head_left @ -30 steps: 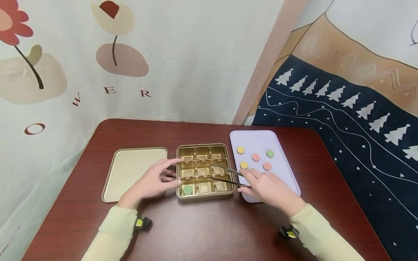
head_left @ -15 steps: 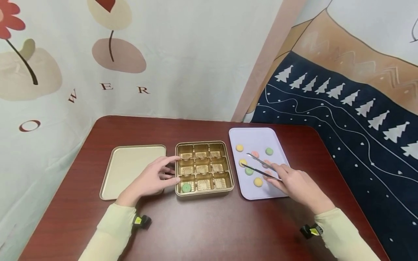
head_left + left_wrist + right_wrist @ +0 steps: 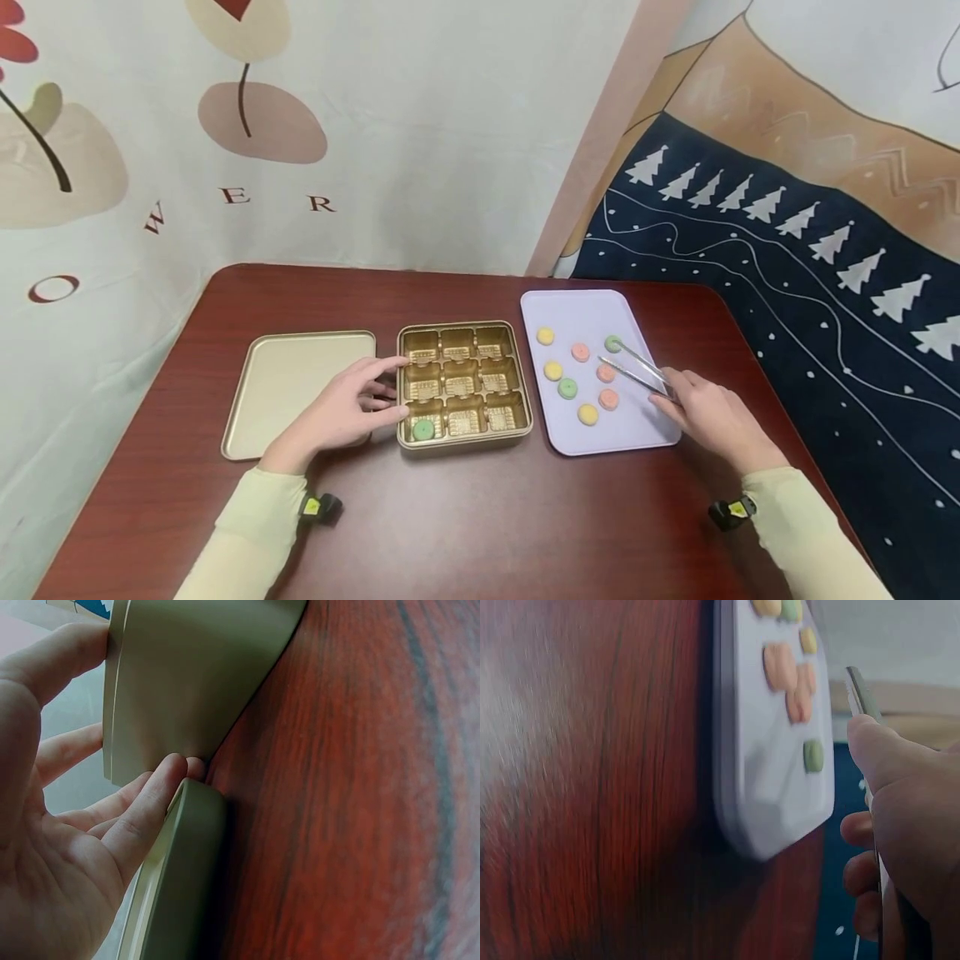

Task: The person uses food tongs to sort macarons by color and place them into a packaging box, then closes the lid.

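While metal tongs (image 3: pixel 632 365) are gripped in the right hand (image 3: pixel 712 417), their two tips are held slightly apart over the lilac tray (image 3: pixel 585 312), with one tip at a green sweet (image 3: pixel 612 343) near the tray's far right side. Seven round sweets are seen on the tray just beyond this hand: yellow, pink and green ones, among them a pink sweet (image 3: pixel 608 399) close to the fingers and a yellow sweet (image 3: pixel 588 413) beside it. In the right wrist view the thumb (image 3: pixel 889 761) is pressed against the tongs' handle (image 3: pixel 861 691), the other fingers being curled beneath.

The left hand (image 3: pixel 341 412) is laid with relaxed, spread fingers against the left wall of the gold compartment tin (image 3: pixel 462 332), the fingertips touching its rim. One green sweet (image 3: pixel 423 429) is held in the tin's near-left compartment, closest to this hand; the other compartments are seen lined in gold. Under the left palm, the tin's flat lid (image 3: pixel 300 375) is lying just beside the tin. Everything is set on a dark red wooden table (image 3: pixel 480 517).
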Available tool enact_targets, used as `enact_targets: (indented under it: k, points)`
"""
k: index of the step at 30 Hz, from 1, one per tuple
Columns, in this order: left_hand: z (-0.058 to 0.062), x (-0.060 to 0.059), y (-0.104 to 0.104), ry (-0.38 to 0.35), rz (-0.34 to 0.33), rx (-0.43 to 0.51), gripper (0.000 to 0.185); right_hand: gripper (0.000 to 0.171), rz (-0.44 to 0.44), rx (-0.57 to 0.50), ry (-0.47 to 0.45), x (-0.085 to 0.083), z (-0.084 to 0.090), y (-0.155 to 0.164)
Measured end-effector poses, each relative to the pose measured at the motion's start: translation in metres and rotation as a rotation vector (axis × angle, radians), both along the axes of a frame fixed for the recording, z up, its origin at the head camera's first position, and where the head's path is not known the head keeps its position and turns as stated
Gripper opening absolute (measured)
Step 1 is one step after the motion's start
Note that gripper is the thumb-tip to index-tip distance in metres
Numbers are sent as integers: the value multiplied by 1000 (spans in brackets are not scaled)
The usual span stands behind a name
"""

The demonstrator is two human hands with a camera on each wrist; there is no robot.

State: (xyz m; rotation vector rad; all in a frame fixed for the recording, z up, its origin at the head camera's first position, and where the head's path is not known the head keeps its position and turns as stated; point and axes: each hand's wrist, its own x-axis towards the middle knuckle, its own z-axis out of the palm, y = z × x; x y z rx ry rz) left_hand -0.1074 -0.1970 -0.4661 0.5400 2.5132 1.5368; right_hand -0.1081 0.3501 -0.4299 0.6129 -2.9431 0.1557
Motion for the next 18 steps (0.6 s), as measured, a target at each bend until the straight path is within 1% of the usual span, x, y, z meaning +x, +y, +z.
enact_targets:
  k: [4,8,13,18]
  points:
    - [-1,0,0,1,0,11,74,57,-82,-8,-84,-7,-4,7]
    - [-1,0,0,4,1,14,74,61,-132,-9,-144,-14,-10,13]
    - [-2,0,0,5,-3,13,74,62,-148,-10,-170,-19,-16,18]
    - [-3,-1,-1,15,1,6,73,61,-141,-17,-169,-21,-17,19]
